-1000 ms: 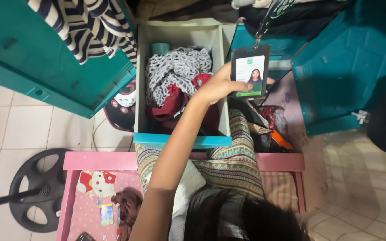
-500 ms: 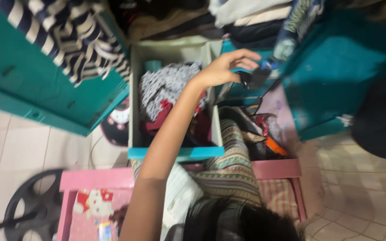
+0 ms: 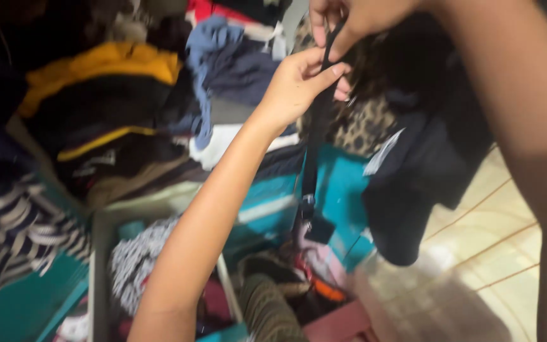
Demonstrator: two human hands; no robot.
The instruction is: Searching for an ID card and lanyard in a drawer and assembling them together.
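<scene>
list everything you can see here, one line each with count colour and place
lanyard strap: one, black, hanging down from both hands at top centre, a small dark holder at its lower end
folded clothes: a pile, yellow, black and blue, upper left shelf
leopard-print cloth: one, brown and black, behind the strap
dark garment: one, navy or black, hanging at right
striped cloth: one, black and white, lower left
drawer: one, pale, bottom centre, stuffed with clothes
tiled floor: cream, lower right
left hand: pinching the strap
right hand: gripping the strap's top, at the top edge
</scene>
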